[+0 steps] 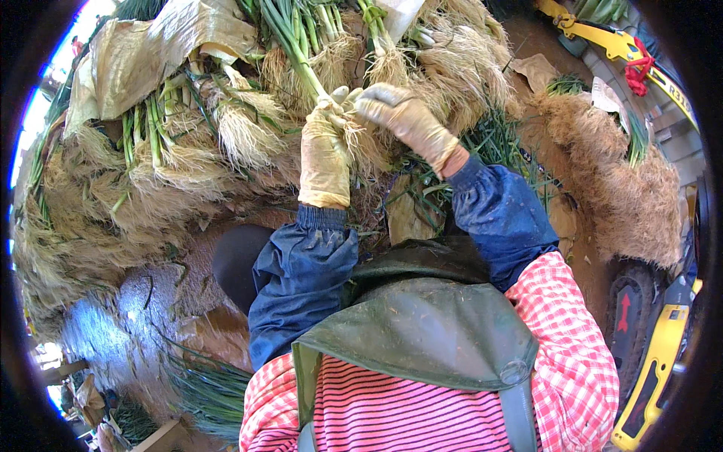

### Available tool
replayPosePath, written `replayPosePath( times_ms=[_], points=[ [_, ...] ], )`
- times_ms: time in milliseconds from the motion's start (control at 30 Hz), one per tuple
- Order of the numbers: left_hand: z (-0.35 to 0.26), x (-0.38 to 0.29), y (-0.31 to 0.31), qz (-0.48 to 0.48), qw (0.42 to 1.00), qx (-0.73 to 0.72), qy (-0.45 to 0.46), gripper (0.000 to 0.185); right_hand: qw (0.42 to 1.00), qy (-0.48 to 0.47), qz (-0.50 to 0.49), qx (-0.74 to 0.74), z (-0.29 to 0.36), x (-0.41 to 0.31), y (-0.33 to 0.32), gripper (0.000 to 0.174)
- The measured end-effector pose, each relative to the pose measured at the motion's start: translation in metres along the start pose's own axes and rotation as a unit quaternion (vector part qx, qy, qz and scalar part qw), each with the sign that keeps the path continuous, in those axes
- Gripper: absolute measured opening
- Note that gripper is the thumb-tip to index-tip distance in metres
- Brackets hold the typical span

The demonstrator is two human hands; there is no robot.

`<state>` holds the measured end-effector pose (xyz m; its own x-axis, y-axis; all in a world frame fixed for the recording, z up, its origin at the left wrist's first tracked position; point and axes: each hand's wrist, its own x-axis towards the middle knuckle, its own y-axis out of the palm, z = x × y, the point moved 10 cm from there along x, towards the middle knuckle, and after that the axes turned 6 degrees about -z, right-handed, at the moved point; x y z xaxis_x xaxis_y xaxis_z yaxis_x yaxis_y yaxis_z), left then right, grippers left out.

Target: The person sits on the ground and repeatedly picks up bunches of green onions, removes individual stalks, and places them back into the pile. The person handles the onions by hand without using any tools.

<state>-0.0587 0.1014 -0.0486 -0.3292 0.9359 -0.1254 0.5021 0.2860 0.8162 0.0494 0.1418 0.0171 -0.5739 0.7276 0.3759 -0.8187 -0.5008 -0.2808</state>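
My left hand, in a soiled, pale rubber glove, grips a long green onion near its root end. The onion's green leaves point up and away, and its pale roots hang beside the glove. My right hand, gloved alike, is at the root end with its fingers bent. Whether those fingertips pinch part of the onion is hidden. Behind both hands lies a big heap of green onions with shaggy roots. A root cluster sticks out of the heap to the left.
Tan sheeting drapes over the heap's left side. Loose green leaves lie to the right of my hands. Another root-covered pile and yellow machinery stand farther right. More leaves lie at lower left, by wet ground.
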Motion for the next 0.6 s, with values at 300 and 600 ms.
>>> replayPosePath(
  times_ms=[300,600],
  points=[
    [0.004,-0.008,0.021,0.021,0.998,-0.021,-0.047,0.047,0.934,0.22,0.084,0.269,-0.025,-0.01,0.029,0.021],
    [0.008,-0.003,0.021,0.115,0.992,-0.003,-0.052,0.043,0.962,0.193,0.088,0.17,-0.023,-0.013,0.021,0.025]
  ],
)
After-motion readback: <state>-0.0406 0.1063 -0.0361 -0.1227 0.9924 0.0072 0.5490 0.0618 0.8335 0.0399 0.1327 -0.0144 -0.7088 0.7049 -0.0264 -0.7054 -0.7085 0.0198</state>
